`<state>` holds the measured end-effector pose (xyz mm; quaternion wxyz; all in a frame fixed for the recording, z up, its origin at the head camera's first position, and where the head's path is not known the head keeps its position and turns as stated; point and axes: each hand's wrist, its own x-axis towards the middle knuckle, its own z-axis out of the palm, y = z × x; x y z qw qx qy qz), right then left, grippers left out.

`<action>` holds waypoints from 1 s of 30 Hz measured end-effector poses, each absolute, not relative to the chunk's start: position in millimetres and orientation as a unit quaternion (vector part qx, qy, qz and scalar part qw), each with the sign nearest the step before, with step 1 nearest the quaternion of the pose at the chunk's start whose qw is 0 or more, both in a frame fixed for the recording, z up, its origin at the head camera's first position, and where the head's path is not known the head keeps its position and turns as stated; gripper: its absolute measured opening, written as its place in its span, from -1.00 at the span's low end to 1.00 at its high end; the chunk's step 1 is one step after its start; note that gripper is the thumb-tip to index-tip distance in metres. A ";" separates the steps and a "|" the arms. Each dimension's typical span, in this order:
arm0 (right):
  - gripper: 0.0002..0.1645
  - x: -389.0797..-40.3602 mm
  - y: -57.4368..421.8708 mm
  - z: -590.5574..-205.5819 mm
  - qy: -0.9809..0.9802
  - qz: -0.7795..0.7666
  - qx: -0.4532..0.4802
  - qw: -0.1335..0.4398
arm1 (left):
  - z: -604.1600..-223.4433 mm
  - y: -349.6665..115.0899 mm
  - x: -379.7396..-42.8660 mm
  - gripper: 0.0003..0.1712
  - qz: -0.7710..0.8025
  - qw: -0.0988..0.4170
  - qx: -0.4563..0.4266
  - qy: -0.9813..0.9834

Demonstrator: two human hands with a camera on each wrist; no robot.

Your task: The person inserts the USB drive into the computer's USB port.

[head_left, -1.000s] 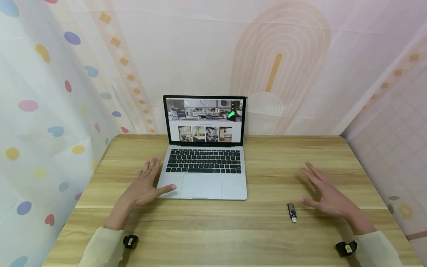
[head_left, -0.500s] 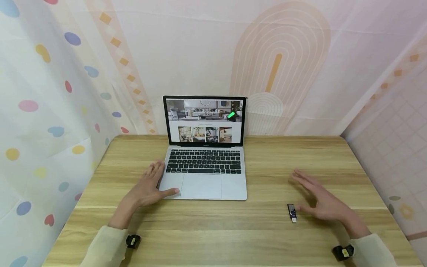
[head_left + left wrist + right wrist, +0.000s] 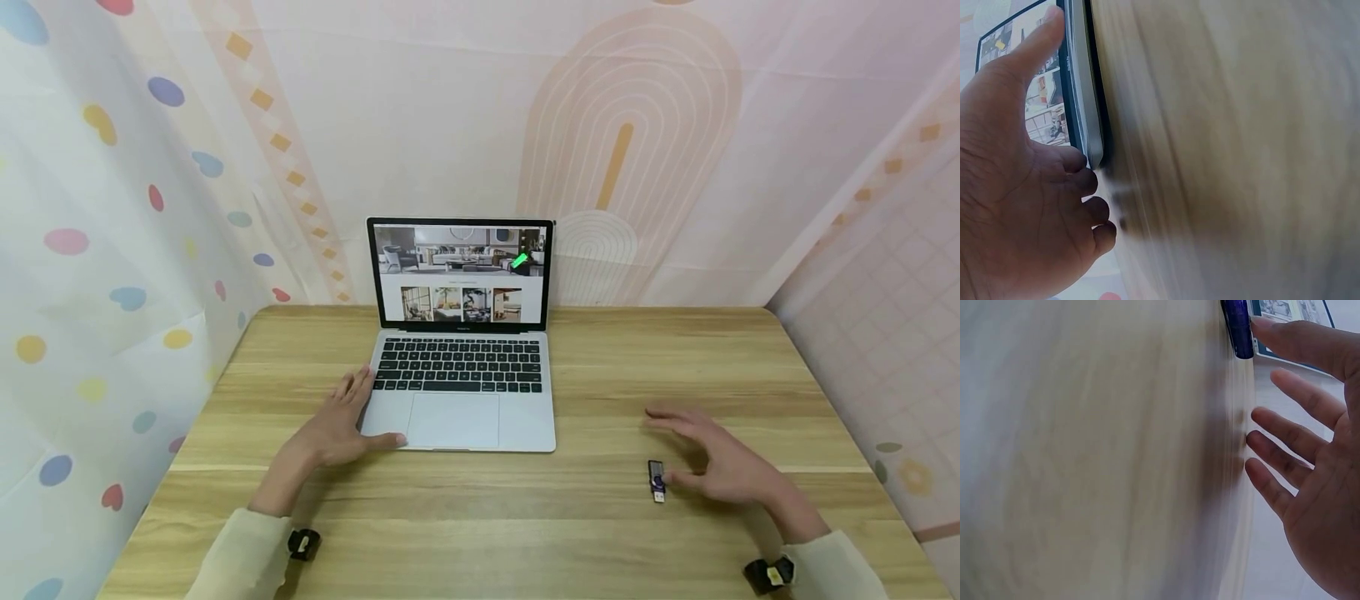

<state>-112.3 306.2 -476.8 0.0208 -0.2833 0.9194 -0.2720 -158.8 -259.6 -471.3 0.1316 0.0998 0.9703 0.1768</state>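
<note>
A silver laptop (image 3: 453, 421) stands with its lid up, its screen lit with room pictures. At its front left corner is my left hand (image 3: 333, 432), the thumb stretched over the palm rest and the fingers along the left side. In the left wrist view, the fingertips (image 3: 1090, 181) come right at the laptop's edge. To the right, a dark USB stick (image 3: 656, 481) with a purple swivel part lies on the table, its metal plug facing the near side. My right hand (image 3: 723, 462) hovers beside it with fingers spread, the thumb (image 3: 1304, 340) overlapping the stick's edge.
The wooden table (image 3: 480, 533) reaches back to a patterned curtain (image 3: 442, 108) right behind the laptop. More curtain hangs at the left and right sides. Each wrist wears a small black camera (image 3: 303, 544).
My right hand has moved left and nearer, bringing its thumb to the USB stick. My left hand has shifted slightly right, closer against the laptop's corner. Laptop and stick stay in place.
</note>
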 end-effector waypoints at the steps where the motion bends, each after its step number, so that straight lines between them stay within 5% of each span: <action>1: -0.15 -112.0 305.9 -477.1 0.920 -0.270 -0.285 0.018 | -471.1 -259.4 -158.8 0.52 0.176 0.131 0.101 0.970; 30: -0.65 -115.2 297.1 -480.9 0.883 -0.319 -0.339 0.060 | -471.6 -257.8 -161.1 0.55 0.164 0.144 0.098 0.971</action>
